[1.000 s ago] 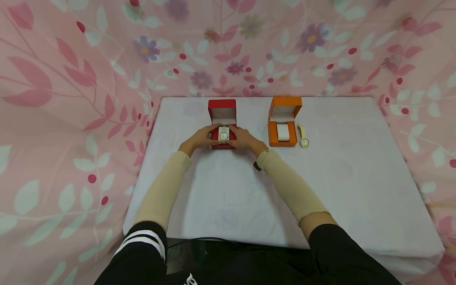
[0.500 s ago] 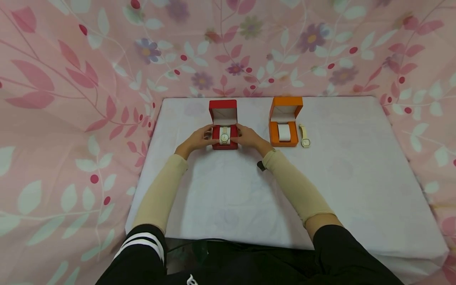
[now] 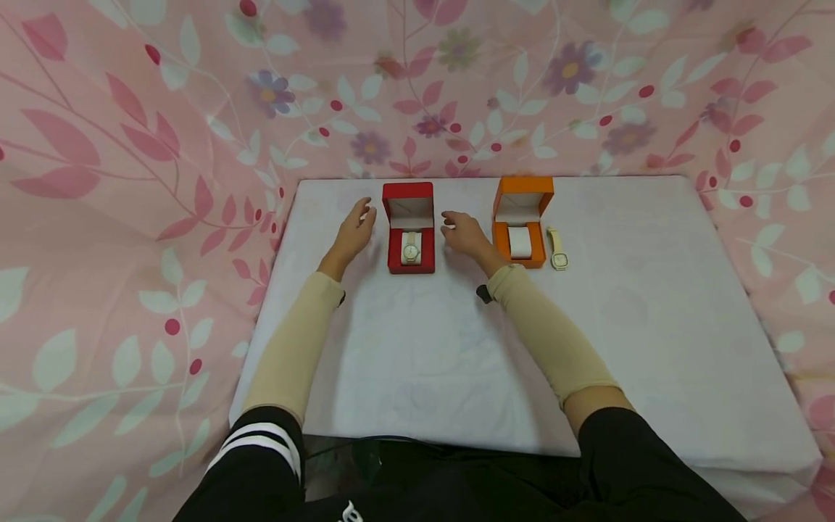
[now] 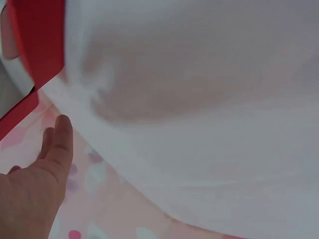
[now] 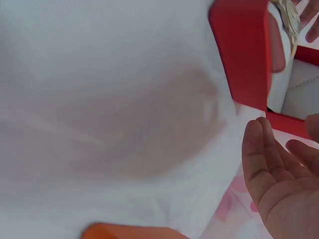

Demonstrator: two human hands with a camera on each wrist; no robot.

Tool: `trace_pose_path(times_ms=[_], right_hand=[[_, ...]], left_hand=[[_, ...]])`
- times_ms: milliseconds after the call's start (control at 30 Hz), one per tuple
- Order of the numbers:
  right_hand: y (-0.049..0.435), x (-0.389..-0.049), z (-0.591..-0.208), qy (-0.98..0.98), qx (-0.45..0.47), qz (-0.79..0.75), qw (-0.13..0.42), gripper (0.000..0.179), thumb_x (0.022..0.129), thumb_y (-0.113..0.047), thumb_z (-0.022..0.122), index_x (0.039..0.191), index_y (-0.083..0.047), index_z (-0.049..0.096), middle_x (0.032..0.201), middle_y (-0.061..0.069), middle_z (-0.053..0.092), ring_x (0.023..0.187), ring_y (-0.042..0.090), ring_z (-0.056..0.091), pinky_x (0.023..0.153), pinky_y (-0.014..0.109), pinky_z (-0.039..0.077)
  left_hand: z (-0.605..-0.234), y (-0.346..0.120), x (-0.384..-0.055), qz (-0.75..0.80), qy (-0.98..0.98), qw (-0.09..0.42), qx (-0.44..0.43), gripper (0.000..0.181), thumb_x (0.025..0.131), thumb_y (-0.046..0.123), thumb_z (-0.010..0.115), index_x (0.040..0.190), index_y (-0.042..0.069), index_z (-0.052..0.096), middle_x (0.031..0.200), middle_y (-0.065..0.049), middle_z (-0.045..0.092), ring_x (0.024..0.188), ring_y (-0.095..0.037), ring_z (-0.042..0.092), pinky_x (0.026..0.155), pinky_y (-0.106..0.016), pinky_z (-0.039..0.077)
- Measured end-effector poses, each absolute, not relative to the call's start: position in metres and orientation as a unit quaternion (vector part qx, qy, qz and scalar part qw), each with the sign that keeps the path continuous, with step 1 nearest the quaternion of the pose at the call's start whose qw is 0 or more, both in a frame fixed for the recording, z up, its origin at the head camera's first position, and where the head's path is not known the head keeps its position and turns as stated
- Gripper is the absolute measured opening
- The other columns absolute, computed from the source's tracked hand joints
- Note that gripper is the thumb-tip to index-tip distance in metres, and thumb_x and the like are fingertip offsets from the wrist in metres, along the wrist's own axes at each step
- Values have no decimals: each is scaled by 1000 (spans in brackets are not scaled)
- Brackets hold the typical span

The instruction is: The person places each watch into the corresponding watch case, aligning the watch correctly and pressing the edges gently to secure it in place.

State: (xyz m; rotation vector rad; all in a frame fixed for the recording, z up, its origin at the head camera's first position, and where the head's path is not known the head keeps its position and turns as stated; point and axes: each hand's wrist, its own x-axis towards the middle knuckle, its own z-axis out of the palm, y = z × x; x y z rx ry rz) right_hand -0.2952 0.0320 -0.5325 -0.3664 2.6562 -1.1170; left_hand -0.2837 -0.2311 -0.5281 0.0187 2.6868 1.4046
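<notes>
A red watch box (image 3: 408, 190) stands with its lid up on the white-covered table. Inside it, a pale-strapped wristwatch (image 3: 411, 250) is wrapped round a white cushion (image 3: 404, 239). My left hand (image 3: 354, 230) is raised just left of the box, fingers loosely extended and holding nothing. On the box's other side is my right hand (image 3: 464, 233), its fingers relaxed and slightly bent, also holding nothing. In the right wrist view the red box (image 5: 244, 50) appears beyond the fingers (image 5: 255, 149). The left wrist view shows my left hand (image 4: 42, 174) below the red box (image 4: 42, 40).
To the right stands an orange watch box (image 3: 524, 187), lid up, with a bare white cushion (image 3: 520, 243). A second watch (image 3: 557, 250) with a cream strap lies beside it. The white table (image 3: 417, 362) meets a pink floral curtain (image 3: 417, 87) at the back.
Both hands have let go of the red box and moved apart, the left to the left and up, the right to the right. The watch now shows fully on its cushion.
</notes>
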Motion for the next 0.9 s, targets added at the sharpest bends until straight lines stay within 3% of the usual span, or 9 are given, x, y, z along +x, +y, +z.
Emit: trace_pose_path(times_ms=[100, 267, 400, 567, 700, 900], right_hand=[[34, -304, -523, 906, -106, -397, 97, 45, 94, -22, 48, 136, -4, 44, 128, 15, 56, 112, 27, 57, 100, 39, 43], [33, -316, -505, 872, -60, -474, 103, 52, 95, -38, 46, 139, -11, 40, 129, 10, 56, 103, 21, 62, 90, 35, 50], [28, -320, -491, 843, -45, -522, 123, 57, 93, -44, 47, 143, -20, 34, 134, 7, 52, 108, 20, 57, 85, 32, 52], [20, -324, -487, 852, -67, -509, 103, 55, 93, -44, 48, 143, -26, 34, 137, 7, 49, 125, 20, 47, 99, 36, 44], [15, -326, -486, 866, -81, -486, 81, 50, 95, -44, 43, 141, -24, 39, 137, 5, 50, 126, 19, 46, 103, 36, 40], [10, -324, -487, 871, -89, -472, 104, 47, 96, -43, 40, 139, -22, 42, 138, 2, 48, 124, 19, 47, 105, 36, 38]], left_hand=[[-513, -229, -292, 474, 877, 80, 5, 62, 93, 59, 28, 147, 33, 14, 154, 0, 20, 138, -23, 27, 112, -43, 25], [-481, -221, -300, 513, 845, 152, 14, 60, 97, 52, 20, 148, 28, 0, 155, 10, -1, 142, -8, -2, 117, -33, 2], [-461, -214, -299, 507, 840, 189, 28, 59, 98, 49, 15, 148, 24, -3, 155, 11, -6, 141, -6, -8, 117, -31, -1], [-459, -209, -309, 511, 835, 200, 47, 57, 98, 49, 17, 148, 27, 4, 155, 12, 0, 141, -6, -4, 117, -32, 1], [-453, -200, -311, 504, 840, 199, 38, 53, 99, 46, 20, 148, 29, 10, 155, 10, 6, 142, -8, 0, 117, -33, 5], [-457, -200, -307, 532, 819, 213, 1, 53, 99, 43, 25, 148, 23, 18, 155, 2, 15, 142, -16, 12, 113, -42, 25]])
